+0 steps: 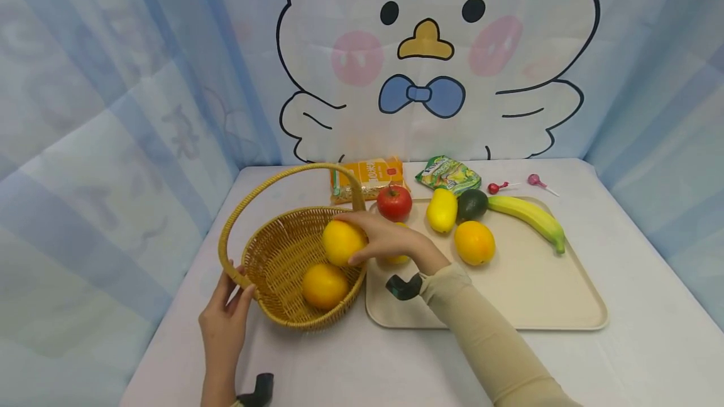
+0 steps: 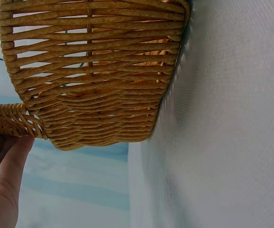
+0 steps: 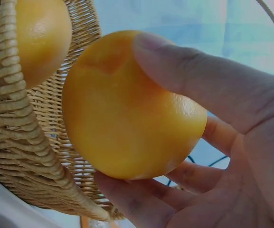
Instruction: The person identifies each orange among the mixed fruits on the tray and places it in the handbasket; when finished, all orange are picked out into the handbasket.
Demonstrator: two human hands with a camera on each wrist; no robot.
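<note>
A white table [image 1: 622, 357] stands before a curtain [image 1: 113, 80]. The right hand [image 1: 390, 237] grips a yellow fruit [image 1: 342, 242] over the basket [image 1: 283, 256]. The left hand [image 1: 223, 322] seemingly pinches the handle [image 1: 226, 250].

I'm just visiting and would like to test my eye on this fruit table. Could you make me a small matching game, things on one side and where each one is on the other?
Things:
1. yellow fruit
2. orange
3. banana
4. lollipops

Places:
A. on the table behind the tray
B. lying in the bottom of the basket
C. held in the right hand at the basket's rim
D. on the tray, at its far right

Pairs: 1-C, 2-B, 3-D, 4-A
</note>
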